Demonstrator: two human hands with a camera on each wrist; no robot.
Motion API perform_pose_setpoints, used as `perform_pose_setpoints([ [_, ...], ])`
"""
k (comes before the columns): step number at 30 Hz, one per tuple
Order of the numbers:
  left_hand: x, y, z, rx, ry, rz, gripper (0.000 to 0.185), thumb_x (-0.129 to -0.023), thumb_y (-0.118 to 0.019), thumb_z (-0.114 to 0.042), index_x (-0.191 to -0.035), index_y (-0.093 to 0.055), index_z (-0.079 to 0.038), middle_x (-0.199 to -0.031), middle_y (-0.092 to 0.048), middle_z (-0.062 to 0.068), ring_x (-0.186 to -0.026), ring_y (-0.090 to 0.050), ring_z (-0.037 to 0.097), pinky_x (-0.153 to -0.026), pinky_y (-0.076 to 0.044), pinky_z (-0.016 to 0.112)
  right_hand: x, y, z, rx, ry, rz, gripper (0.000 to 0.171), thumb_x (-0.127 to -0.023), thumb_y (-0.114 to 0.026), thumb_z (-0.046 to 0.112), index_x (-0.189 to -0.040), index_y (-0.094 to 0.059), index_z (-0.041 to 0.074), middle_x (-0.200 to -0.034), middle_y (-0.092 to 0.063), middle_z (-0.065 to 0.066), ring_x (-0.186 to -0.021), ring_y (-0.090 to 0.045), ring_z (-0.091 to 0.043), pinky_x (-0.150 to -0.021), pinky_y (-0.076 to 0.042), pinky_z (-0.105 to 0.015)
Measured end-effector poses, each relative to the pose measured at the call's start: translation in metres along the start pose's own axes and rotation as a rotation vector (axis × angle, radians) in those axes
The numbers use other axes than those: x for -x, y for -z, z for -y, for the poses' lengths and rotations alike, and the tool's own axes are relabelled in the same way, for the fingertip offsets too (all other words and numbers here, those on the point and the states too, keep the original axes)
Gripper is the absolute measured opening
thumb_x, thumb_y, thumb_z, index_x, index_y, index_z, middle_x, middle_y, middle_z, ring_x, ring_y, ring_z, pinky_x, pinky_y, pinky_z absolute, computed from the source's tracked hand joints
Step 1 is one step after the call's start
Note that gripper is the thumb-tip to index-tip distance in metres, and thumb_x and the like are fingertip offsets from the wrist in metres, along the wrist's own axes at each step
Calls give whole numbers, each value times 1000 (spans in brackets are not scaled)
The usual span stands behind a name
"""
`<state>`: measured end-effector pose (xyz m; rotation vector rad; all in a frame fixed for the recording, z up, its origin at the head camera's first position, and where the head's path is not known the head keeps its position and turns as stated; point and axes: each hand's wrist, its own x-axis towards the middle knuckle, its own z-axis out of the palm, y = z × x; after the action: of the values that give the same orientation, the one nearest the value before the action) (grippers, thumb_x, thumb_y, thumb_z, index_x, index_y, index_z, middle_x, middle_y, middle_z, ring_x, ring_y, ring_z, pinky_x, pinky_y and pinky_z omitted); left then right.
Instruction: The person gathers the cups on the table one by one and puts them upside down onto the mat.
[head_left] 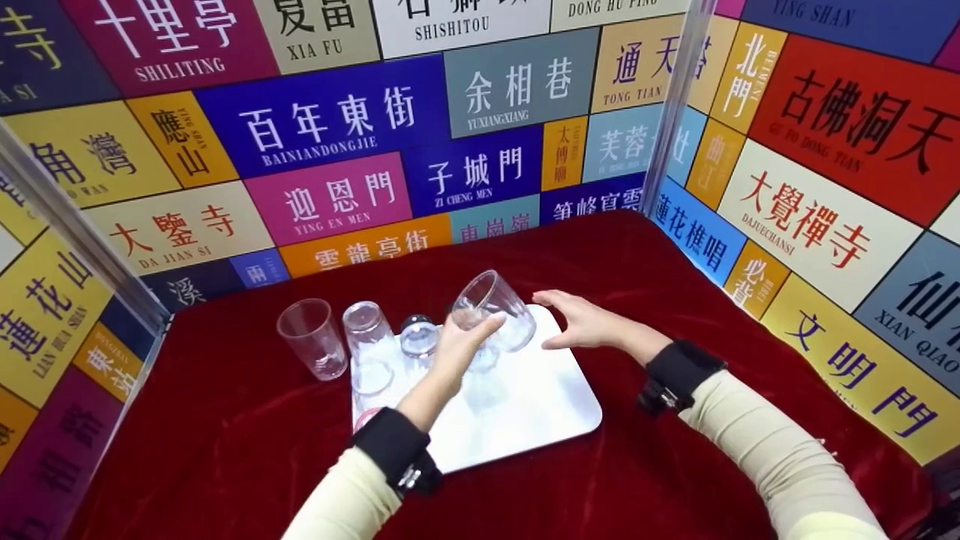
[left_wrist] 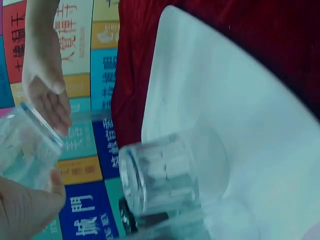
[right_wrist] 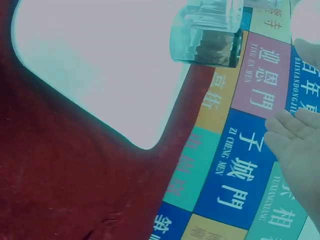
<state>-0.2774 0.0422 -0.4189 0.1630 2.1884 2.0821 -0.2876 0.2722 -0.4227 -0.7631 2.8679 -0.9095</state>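
My left hand [head_left: 454, 349] grips a clear drinking glass [head_left: 510, 319] and holds it tilted above the white tray [head_left: 547, 397]. In the left wrist view, the thumb of that hand lies against the glass [left_wrist: 30, 145]. To the right of the glass is my right hand [head_left: 589, 322], fingers spread and thumb apart, with nothing in its grasp. The right wrist view shows this hand [right_wrist: 297, 145] with its palm turned partly into view. A tall upside-down glass [head_left: 367, 322] and a shorter clear glass [head_left: 418, 341] stand at the tray's left part.
Another clear glass [head_left: 311, 341] stands mouth up on the dark red cloth [head_left: 240, 420], left of the tray. Something dark [right_wrist: 207, 47] shows behind a glass at the tray's far edge. Panels with printed signs [head_left: 322, 120] enclose the table's back and sides.
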Motion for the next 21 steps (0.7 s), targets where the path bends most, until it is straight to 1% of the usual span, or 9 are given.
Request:
perform_pose_setpoints([
  [2,3,-8,2,71,69,-26,41,-75,-71,-26,-101,-51,0,-88,-53,4,-75,-50,12,-71,-45,25,-1,1,4,-4,-9,27,78,-74,-72,27,-135,-36,-5,-138,-38,-23,-130,-32,-35,-105,-28,-50],
  [4,7,-15,4,146,137,-40,42,-77,-69,-25,-101,-49,2,-87,-48,4,-73,-46,12,-70,-44,25,-1,2,8,1,-6,45,80,-73,-72,28,-136,-35,-6,-139,-37,-24,-130,-31,-36,-105,-29,-50],
  [6,11,-21,4,211,205,-55,54,-78,-69,-26,-113,-43,6,-99,-49,10,-82,-51,18,-78,-46,29,-1,3,11,-4,-13,67,83,-73,-73,29,-137,-33,-6,-139,-36,-23,-130,-32,-36,-104,-29,-50],
  [8,13,-26,5,264,258,-68,69,-79,-68,-28,-125,-33,9,-118,-44,19,-100,-51,27,-90,-45,34,-2,2,14,-17,-17,90,85,-73,-74,28,-138,-30,-6,-139,-35,-23,-129,-33,-35,-104,-30,-50],
  [10,15,-29,5,302,281,-87,78,-79,-67,-29,-132,-25,10,-131,-35,25,-114,-46,36,-98,-40,39,-2,0,17,-34,-21,105,87,-73,-75,27,-139,-28,-4,-140,-34,-22,-129,-34,-33,-104,-30,-49],
  [12,15,-32,7,325,293,-103,82,-79,-67,-31,-134,-23,11,-136,-32,27,-120,-41,40,-101,-38,41,-3,-3,19,-47,-8,103,87,-73,-75,27,-139,-27,-4,-139,-35,-21,-128,-35,-32,-104,-31,-48],
  [15,15,-35,8,340,309,-116,82,-79,-67,-33,-134,-24,11,-136,-33,27,-121,-41,41,-102,-36,41,-6,-8,23,-56,30,76,86,-72,-76,26,-138,-29,-3,-137,-37,-21,-124,-39,-30,-101,-35,-46],
  [18,17,-37,8,326,339,-110,84,-79,-66,-37,-135,-25,9,-136,-34,24,-120,-42,40,-104,-32,43,-9,-14,26,-59,54,37,82,-73,-75,24,-136,-31,-3,-131,-41,-20,-115,-44,-30,-94,-40,-43],
  [21,19,-38,9,329,346,-99,88,-79,-66,-38,-138,-19,8,-140,-29,23,-120,-42,39,-105,-29,44,-10,-18,27,-64,66,6,76,-73,-73,20,-134,-34,-4,-127,-45,-19,-108,-48,-30,-89,-43,-41],
])
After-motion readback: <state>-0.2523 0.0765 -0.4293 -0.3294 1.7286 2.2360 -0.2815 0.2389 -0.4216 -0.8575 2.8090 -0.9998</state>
